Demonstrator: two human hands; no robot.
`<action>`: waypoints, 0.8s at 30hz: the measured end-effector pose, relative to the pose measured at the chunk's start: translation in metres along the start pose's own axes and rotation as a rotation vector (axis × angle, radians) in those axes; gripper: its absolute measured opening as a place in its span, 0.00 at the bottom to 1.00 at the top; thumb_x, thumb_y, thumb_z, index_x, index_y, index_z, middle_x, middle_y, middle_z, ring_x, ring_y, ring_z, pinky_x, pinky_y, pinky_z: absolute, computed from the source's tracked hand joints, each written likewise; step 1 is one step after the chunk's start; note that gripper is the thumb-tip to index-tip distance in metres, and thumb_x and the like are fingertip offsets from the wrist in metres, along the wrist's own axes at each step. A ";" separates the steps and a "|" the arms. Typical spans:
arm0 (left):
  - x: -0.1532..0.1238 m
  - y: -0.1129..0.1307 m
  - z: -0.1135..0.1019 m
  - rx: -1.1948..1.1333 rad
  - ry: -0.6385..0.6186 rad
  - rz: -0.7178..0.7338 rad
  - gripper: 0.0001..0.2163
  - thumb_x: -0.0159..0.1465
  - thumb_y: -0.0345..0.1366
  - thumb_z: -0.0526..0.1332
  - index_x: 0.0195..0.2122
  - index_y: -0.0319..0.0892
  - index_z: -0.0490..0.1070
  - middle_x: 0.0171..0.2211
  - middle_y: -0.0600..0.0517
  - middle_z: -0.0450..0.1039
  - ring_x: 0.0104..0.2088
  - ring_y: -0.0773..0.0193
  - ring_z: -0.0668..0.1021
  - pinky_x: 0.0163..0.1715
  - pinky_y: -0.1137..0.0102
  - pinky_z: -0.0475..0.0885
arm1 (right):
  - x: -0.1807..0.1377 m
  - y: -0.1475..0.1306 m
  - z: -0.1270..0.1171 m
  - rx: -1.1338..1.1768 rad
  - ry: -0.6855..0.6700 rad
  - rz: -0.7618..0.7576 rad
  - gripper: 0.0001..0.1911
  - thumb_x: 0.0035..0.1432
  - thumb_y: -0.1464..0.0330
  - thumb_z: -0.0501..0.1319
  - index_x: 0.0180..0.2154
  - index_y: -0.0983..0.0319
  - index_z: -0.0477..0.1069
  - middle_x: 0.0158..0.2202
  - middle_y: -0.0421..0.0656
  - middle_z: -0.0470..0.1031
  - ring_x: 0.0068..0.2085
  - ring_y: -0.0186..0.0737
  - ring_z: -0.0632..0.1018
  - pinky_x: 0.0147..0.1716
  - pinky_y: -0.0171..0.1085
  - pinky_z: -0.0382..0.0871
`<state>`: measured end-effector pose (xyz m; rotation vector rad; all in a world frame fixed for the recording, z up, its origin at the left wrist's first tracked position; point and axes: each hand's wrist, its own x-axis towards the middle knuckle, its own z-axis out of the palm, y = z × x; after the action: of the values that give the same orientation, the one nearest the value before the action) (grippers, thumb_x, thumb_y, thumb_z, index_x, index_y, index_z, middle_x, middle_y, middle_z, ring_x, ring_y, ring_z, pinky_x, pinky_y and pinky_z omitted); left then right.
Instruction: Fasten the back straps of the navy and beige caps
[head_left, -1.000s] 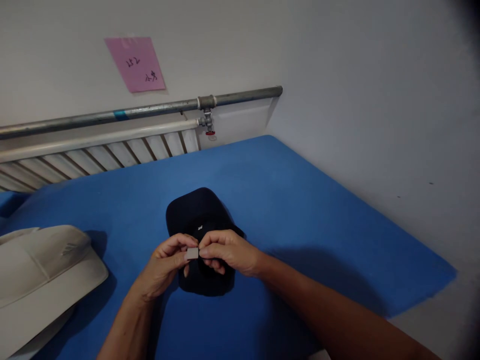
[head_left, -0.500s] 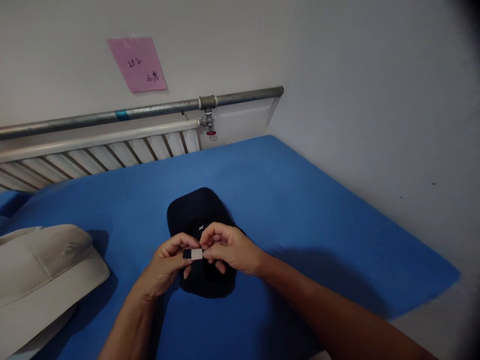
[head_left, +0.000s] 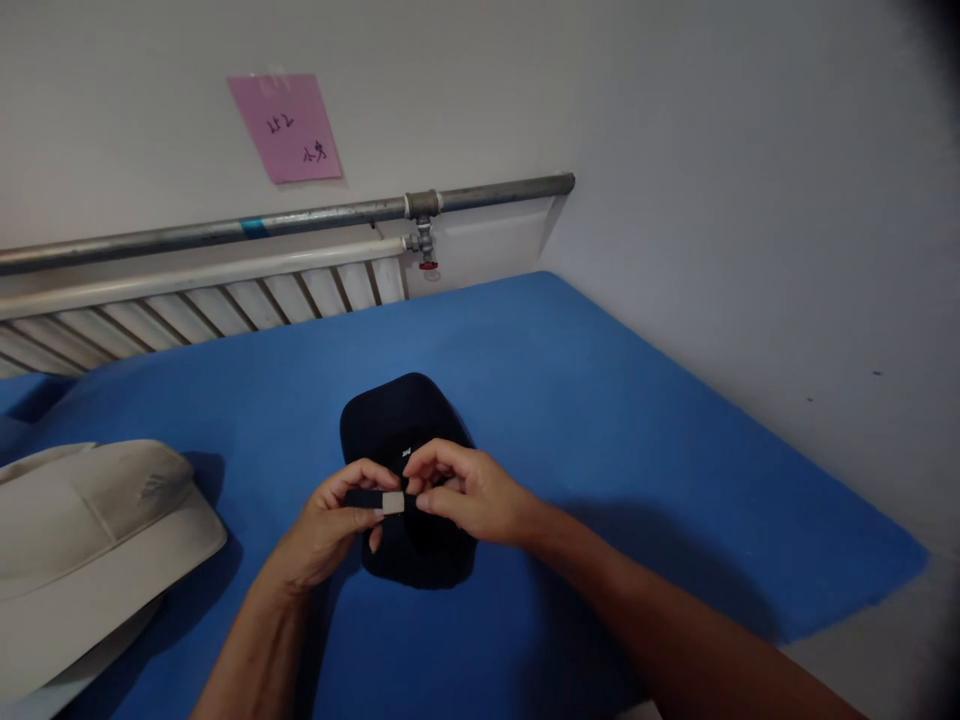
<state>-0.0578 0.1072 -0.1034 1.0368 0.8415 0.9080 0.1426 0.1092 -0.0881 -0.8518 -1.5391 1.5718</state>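
Observation:
A dark baseball cap (head_left: 397, 415) rests on the blue surface, with a small white mark on its front. Above its lower part, my hands hold the cap's dark strap (head_left: 363, 499), which carries a pale rectangular buckle (head_left: 393, 503). My left hand (head_left: 337, 520) is closed, its thumb and fingers pinching the strap at the buckle's left side. On the other side, my right hand (head_left: 472, 492) pinches the strap close to the buckle's right edge. My hands hide part of the cap's crown.
Beige caps (head_left: 97, 540) lie stacked at the left on the blue surface (head_left: 570, 400). Along the back wall run a metal pipe (head_left: 322, 217) and a white radiator (head_left: 225, 300) with a red-handled valve (head_left: 427, 266). A pink note (head_left: 289, 130) hangs above. A wall stands on the right.
More dark strap shows left of the buckle, between my left fingers. My right hand has drawn slightly right of the buckle, with dark strap visible between them. The camera view has shifted a little.

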 end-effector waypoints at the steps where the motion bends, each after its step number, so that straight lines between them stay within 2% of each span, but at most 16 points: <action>1: -0.001 0.003 -0.001 0.019 0.000 0.003 0.09 0.52 0.34 0.70 0.35 0.42 0.77 0.32 0.51 0.74 0.25 0.68 0.75 0.19 0.77 0.72 | 0.000 -0.001 -0.001 -0.038 -0.004 -0.011 0.13 0.48 0.77 0.60 0.37 0.60 0.69 0.35 0.38 0.72 0.36 0.32 0.73 0.32 0.32 0.66; 4: -0.005 0.011 -0.009 0.099 0.013 0.029 0.08 0.60 0.38 0.64 0.39 0.42 0.77 0.48 0.44 0.72 0.41 0.56 0.77 0.24 0.74 0.75 | 0.000 0.000 -0.004 -0.147 -0.017 -0.024 0.14 0.50 0.77 0.60 0.39 0.59 0.69 0.35 0.39 0.73 0.37 0.33 0.73 0.35 0.33 0.66; 6: -0.007 0.015 -0.017 0.130 0.031 0.058 0.09 0.62 0.38 0.62 0.40 0.42 0.76 0.53 0.43 0.69 0.46 0.52 0.76 0.21 0.74 0.74 | 0.000 0.000 -0.005 -0.182 -0.004 -0.018 0.10 0.52 0.74 0.58 0.38 0.60 0.69 0.33 0.39 0.72 0.35 0.33 0.73 0.34 0.34 0.66; 8: -0.009 0.017 -0.025 0.169 0.079 0.107 0.09 0.62 0.38 0.62 0.41 0.42 0.75 0.50 0.43 0.71 0.42 0.55 0.76 0.19 0.74 0.71 | -0.001 -0.001 -0.006 -0.214 0.025 -0.020 0.08 0.53 0.73 0.58 0.37 0.60 0.69 0.32 0.39 0.73 0.33 0.33 0.73 0.34 0.34 0.66; 9: -0.009 0.017 -0.029 0.208 0.116 0.136 0.09 0.62 0.38 0.62 0.41 0.42 0.75 0.47 0.44 0.73 0.40 0.57 0.77 0.21 0.74 0.71 | -0.002 -0.003 -0.007 -0.240 0.045 -0.029 0.08 0.52 0.73 0.57 0.36 0.59 0.69 0.33 0.40 0.73 0.32 0.33 0.72 0.33 0.35 0.66; 12: -0.010 0.018 -0.033 0.380 0.176 0.208 0.07 0.61 0.34 0.61 0.40 0.42 0.76 0.40 0.48 0.77 0.39 0.61 0.76 0.35 0.70 0.71 | -0.004 -0.009 -0.013 -0.362 0.087 -0.081 0.12 0.49 0.76 0.55 0.35 0.59 0.71 0.35 0.42 0.75 0.33 0.36 0.73 0.36 0.38 0.67; 14: -0.011 0.020 -0.031 0.483 0.140 0.225 0.08 0.59 0.31 0.60 0.38 0.42 0.77 0.39 0.49 0.78 0.42 0.60 0.76 0.44 0.66 0.68 | -0.005 -0.012 -0.017 -0.424 0.019 -0.093 0.15 0.46 0.77 0.54 0.36 0.58 0.72 0.37 0.42 0.76 0.38 0.39 0.74 0.40 0.40 0.67; 17: -0.014 0.024 -0.027 0.593 0.035 0.274 0.12 0.57 0.28 0.57 0.39 0.43 0.77 0.40 0.49 0.78 0.44 0.56 0.75 0.48 0.61 0.66 | -0.005 -0.014 -0.021 -0.507 -0.113 -0.130 0.18 0.45 0.77 0.53 0.38 0.58 0.72 0.40 0.43 0.77 0.44 0.42 0.75 0.45 0.42 0.67; 19: -0.016 0.027 -0.024 0.655 -0.052 0.311 0.14 0.56 0.27 0.56 0.40 0.44 0.77 0.40 0.50 0.78 0.46 0.55 0.75 0.52 0.59 0.63 | -0.005 -0.013 -0.022 -0.584 -0.160 -0.181 0.19 0.45 0.78 0.54 0.39 0.58 0.73 0.41 0.43 0.77 0.44 0.43 0.75 0.46 0.43 0.66; 24: -0.019 0.029 -0.019 0.743 -0.255 0.354 0.18 0.53 0.25 0.57 0.41 0.48 0.77 0.39 0.53 0.79 0.47 0.54 0.76 0.61 0.55 0.47 | -0.004 -0.011 -0.021 -0.804 -0.206 -0.219 0.19 0.47 0.79 0.56 0.40 0.58 0.73 0.40 0.42 0.78 0.43 0.42 0.75 0.46 0.44 0.65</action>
<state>-0.0881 0.1034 -0.0790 1.9523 0.8043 0.7333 0.1632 0.1156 -0.0787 -0.9026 -2.3823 0.8779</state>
